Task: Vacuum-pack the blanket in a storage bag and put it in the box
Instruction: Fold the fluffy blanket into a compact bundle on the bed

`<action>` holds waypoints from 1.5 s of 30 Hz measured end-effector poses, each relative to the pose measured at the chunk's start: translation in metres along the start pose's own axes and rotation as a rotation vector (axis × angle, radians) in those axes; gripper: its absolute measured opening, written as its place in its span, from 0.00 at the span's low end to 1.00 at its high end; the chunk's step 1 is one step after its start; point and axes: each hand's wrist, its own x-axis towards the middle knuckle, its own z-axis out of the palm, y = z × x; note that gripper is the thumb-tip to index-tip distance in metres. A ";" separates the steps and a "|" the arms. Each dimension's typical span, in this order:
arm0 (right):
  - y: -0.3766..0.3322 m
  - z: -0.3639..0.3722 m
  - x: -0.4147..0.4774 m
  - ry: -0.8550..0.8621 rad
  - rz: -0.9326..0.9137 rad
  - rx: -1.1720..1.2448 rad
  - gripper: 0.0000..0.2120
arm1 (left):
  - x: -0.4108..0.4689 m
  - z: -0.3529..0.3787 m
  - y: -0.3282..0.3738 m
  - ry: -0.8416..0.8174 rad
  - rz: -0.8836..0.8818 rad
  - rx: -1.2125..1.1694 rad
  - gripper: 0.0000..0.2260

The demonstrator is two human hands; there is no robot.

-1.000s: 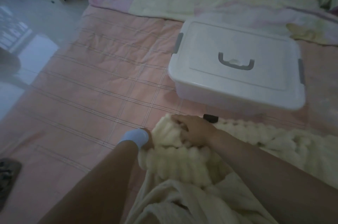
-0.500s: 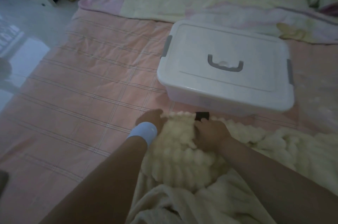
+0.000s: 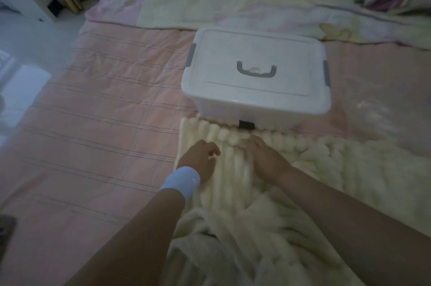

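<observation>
Though bunched before, blanket [image 3: 234, 170] now flat

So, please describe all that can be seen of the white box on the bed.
The box is white, plastic-looking and rectangular with rounded corners. Its lid is on, with a grey handle lying flat in the middle and grey clips at the two short ends. It sits flat on the pink bed sheet. The edge of the cream blanket reaches its near wall.

Pink checked bedsheet [image 3: 105, 110] (dim light), pale floor [image 3: 23, 36]
</observation>
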 end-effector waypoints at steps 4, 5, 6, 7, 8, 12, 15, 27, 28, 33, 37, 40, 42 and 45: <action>0.015 -0.023 -0.065 0.022 -0.031 -0.004 0.17 | -0.043 0.008 0.056 -0.249 -0.043 -0.115 0.02; 0.018 -0.028 -0.083 -0.008 -0.014 -0.012 0.13 | -0.055 0.012 0.070 -0.331 -0.059 -0.163 0.02; 0.020 -0.034 -0.103 -0.049 0.006 -0.022 0.11 | -0.067 0.018 0.085 -0.420 -0.080 -0.213 0.04; 0.022 -0.038 -0.124 -0.097 0.027 -0.030 0.10 | -0.082 0.024 0.099 -0.509 -0.100 -0.252 0.07; 0.023 -0.040 -0.142 -0.143 0.048 -0.032 0.09 | -0.095 0.031 0.110 -0.590 -0.113 -0.280 0.11; 0.025 -0.032 -0.207 -0.317 0.097 0.051 0.09 | -0.139 0.070 0.129 -0.783 0.004 0.076 0.36; 0.028 -0.014 -0.238 -0.458 0.030 -0.061 0.31 | -0.163 0.096 0.126 -0.791 0.043 0.317 0.47; 0.044 0.023 -0.264 -0.435 -0.141 -0.412 0.53 | -0.190 0.116 0.135 -0.588 -0.006 0.192 0.27; 0.047 0.032 -0.269 -0.373 -0.160 -0.435 0.50 | -0.195 0.123 0.142 -0.621 -0.006 0.218 0.32; 0.048 0.036 -0.271 -0.101 -0.113 -0.336 0.34 | -0.213 0.145 0.158 -0.624 -0.053 0.390 0.52; 0.038 0.012 -0.252 0.161 -0.185 -0.361 0.31 | -0.200 0.118 0.154 -0.419 -0.038 0.499 0.34; 0.032 -0.006 -0.234 0.333 -0.314 -0.379 0.25 | -0.176 0.063 0.146 -0.291 -0.087 0.376 0.21; 0.025 -0.022 -0.218 0.382 -0.415 -0.473 0.19 | -0.154 0.018 0.135 -0.271 -0.089 0.411 0.15; 0.000 -0.049 -0.180 0.552 -0.376 -0.641 0.03 | -0.117 -0.045 0.123 -0.204 -0.064 0.746 0.16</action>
